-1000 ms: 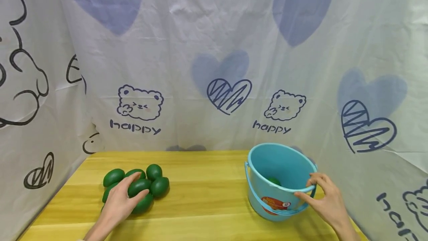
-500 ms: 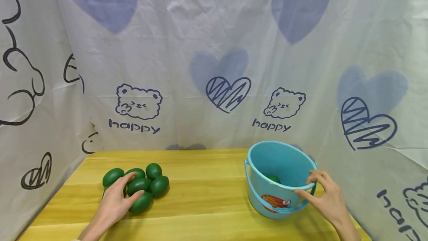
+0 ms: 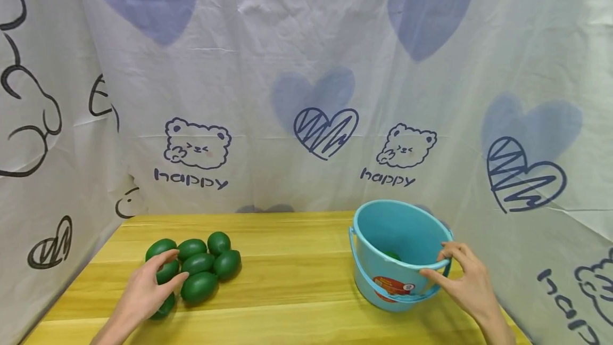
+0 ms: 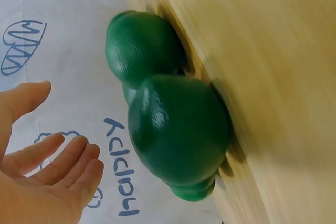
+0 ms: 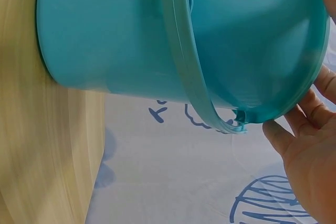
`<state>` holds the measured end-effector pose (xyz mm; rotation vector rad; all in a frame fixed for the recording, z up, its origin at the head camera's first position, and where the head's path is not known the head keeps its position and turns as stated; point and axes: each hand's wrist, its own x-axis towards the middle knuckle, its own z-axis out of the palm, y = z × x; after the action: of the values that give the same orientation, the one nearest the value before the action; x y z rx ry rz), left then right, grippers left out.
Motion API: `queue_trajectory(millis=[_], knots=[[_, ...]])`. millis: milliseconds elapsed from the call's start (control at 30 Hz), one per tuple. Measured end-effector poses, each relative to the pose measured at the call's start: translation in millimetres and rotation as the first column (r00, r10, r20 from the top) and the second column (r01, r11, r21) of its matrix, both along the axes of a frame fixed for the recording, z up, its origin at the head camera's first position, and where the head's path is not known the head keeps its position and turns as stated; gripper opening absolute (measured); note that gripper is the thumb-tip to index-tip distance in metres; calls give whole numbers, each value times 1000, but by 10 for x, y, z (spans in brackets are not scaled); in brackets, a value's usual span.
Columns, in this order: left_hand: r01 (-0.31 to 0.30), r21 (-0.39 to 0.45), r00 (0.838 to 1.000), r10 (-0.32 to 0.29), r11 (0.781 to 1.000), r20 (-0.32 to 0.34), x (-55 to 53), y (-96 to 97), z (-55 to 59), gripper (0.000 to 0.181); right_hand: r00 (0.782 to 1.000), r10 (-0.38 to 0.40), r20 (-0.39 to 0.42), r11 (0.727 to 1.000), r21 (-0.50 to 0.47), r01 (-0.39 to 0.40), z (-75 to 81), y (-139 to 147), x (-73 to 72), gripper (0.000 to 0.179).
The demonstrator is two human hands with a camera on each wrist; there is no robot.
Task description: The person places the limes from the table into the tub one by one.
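Several smooth, dark green oval fruits point(image 3: 199, 287) lie clustered on the left of the wooden table. My left hand point(image 3: 136, 292) is at the near left side of this cluster, thumb and index finger spread apart and holding nothing. It partly covers some of the fruits. In the left wrist view, the same hand point(image 4: 58, 174) has loosely bent fingers, with a gap to the closest fruit point(image 4: 178, 129). On the right stands a light blue bucket point(image 3: 371, 273) with its handle down. My right hand point(image 3: 469, 281) pinches its rim between thumb and fingers. Green point(image 3: 392, 255) shows inside the bucket.
The wooden table point(image 3: 287, 281) runs between the fruits and the bucket. A white cloth point(image 3: 268, 185) printed with hearts and bears hangs behind it and along both sides. The bucket's handle point(image 5: 181, 51) hangs across its front, below the rim.
My left hand has drawn back to the left and toward me, uncovering more of the fruits. The right hand keeps its hold on the bucket's rim. The head view has shifted slightly.
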<state>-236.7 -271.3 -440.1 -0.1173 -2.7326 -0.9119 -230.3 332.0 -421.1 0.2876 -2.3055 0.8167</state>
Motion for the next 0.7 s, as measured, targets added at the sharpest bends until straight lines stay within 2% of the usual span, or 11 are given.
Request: queue_trajectory(millis=[133, 433, 567, 700], knots=[[-4, -11, 999, 4, 1000, 48, 9, -68, 8, 75, 1000, -1, 3, 1000, -1, 1, 0, 0, 12, 40], [-21, -88, 998, 26, 996, 56, -4, -204, -21, 69, 1000, -6, -9, 1000, 2, 6, 10, 14, 26, 40], [-31, -118, 992, 45, 993, 117, -11, -259, -40, 70, 1000, -2, 1, 1000, -1, 2, 7, 18, 21, 40], [-46, -136, 975, 74, 990, 209, -10, -309, -78, 73, 1000, 0, 15, 1000, -1, 0, 19, 11, 15, 39]])
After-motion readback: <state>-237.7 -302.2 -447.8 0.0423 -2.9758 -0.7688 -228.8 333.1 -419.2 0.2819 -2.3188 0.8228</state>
